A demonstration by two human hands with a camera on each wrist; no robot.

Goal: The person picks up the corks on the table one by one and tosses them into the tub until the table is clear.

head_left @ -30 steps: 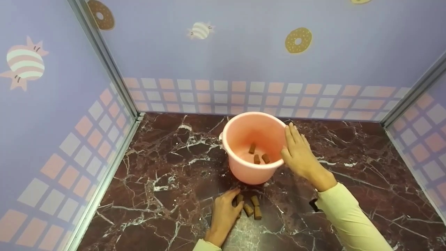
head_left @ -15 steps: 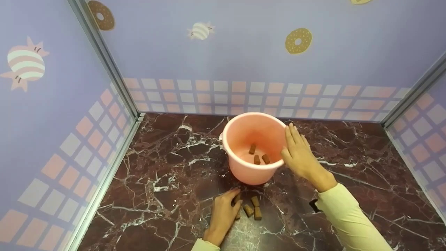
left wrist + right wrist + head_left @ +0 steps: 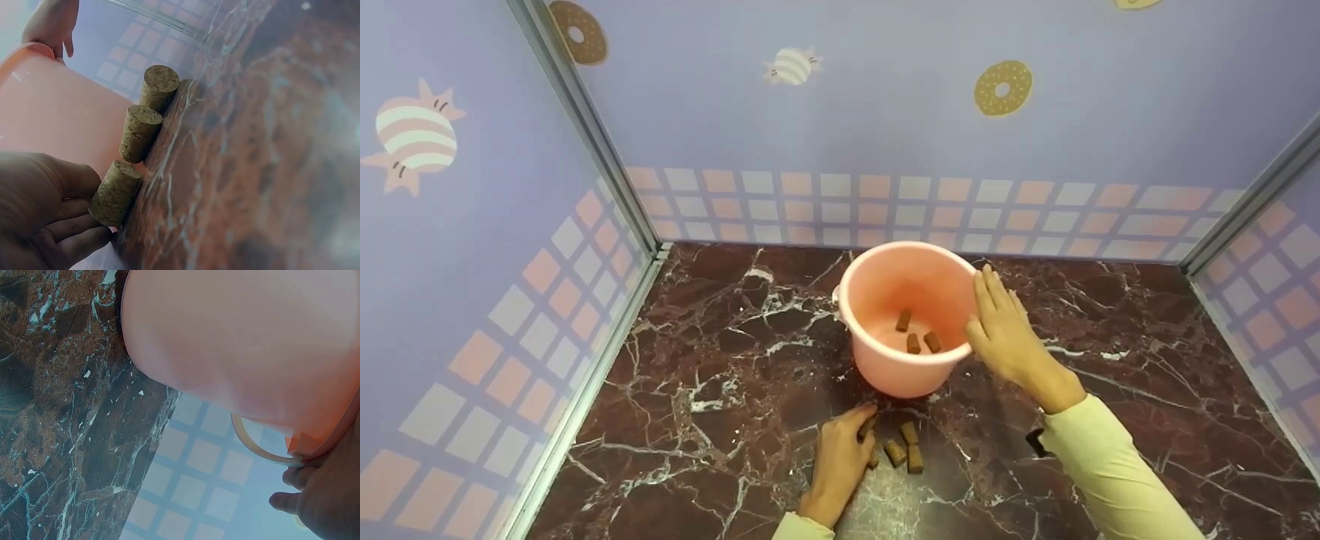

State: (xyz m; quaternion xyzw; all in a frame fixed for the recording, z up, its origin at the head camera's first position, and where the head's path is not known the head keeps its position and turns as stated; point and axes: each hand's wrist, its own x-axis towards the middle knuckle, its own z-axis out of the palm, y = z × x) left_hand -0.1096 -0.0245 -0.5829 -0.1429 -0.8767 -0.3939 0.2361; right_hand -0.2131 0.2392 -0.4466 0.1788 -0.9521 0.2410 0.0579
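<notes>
- The left hand (image 3: pixel 838 459) is low on the worktop (image 3: pixel 697 480), just in front of the bucket, its fingers and thumb curled round a pinched cork (image 3: pixel 867 428); how firmly they press cannot be told.
- Another cork (image 3: pixel 874 459) lies just beside the left thumb, partly hidden by it.
- A group of loose corks (image 3: pixel 895 453), three in number, lies to the right of that hand, close together on the worktop.
- In the left wrist view three tapering corks stand out in a row, with the speckled grain of their ends showing; the hand is right next to the lowest one in that view.
- The pink bucket (image 3: pixel 904 375) stands upright on the worktop, beyond the loose corks and near the back wall (image 3: pixel 885 127).
- Three inner corks (image 3: pixel 913 343) show on the bottom of the bucket, near one another.
- The right hand (image 3: pixel 1005 330) rests on the right side of the bucket's rim, its fingers straight and close together, the thumb against the edge.
- A curved handle (image 3: pixel 259 449) hangs at the bucket's side, just by the right hand's fingertips.
- Pale yellow sleeves (image 3: pixel 1110 465) cover both forearms; a small black object (image 3: pixel 1037 442) shows beside the right cuff.
- The worktop is dark reddish brown with white veins.
- The back wall is lilac, printed with doughnuts, a sweet and rows of pink and pale squares.
</notes>
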